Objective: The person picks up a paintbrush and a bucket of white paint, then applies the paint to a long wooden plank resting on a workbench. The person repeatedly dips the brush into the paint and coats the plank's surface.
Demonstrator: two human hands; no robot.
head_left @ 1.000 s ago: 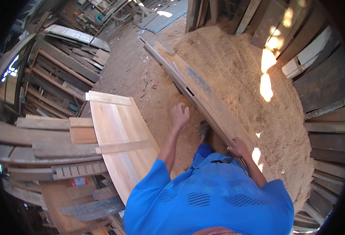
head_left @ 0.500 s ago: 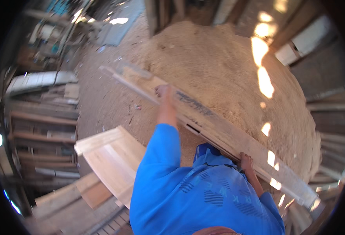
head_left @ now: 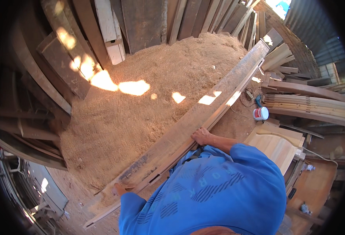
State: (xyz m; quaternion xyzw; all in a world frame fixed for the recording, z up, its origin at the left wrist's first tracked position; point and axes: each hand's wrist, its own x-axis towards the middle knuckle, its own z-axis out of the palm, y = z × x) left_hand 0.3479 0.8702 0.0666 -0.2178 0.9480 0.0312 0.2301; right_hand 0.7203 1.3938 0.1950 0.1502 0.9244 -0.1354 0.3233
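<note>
A long wooden plank [head_left: 177,131] runs slantwise across in front of my body, from lower left to upper right. Along its near side lies a narrower wooden strip [head_left: 102,216] with a dark slot cut in it. My right hand [head_left: 202,136] is closed over the near edge around the middle, fingers curled onto the wood. Toward the lower left end, my left hand [head_left: 121,189] grips the plank, its fingers partly hidden. Dark smudges mark the plank's face near that hand.
A broad sawdust heap [head_left: 149,105] spreads beyond the plank. Upright boards [head_left: 143,27] lean behind it. On the right are stacked strips [head_left: 305,105], a white tub [head_left: 261,114], a blue power tool [head_left: 258,100], a cord and a pale wooden panel [head_left: 272,147]. Metal sheeting [head_left: 49,184] lies lower left.
My view and body have turned to the right, and the plank has swung with me. Its right end now points to the upper right instead of the lower right. Both hands remain on it.
</note>
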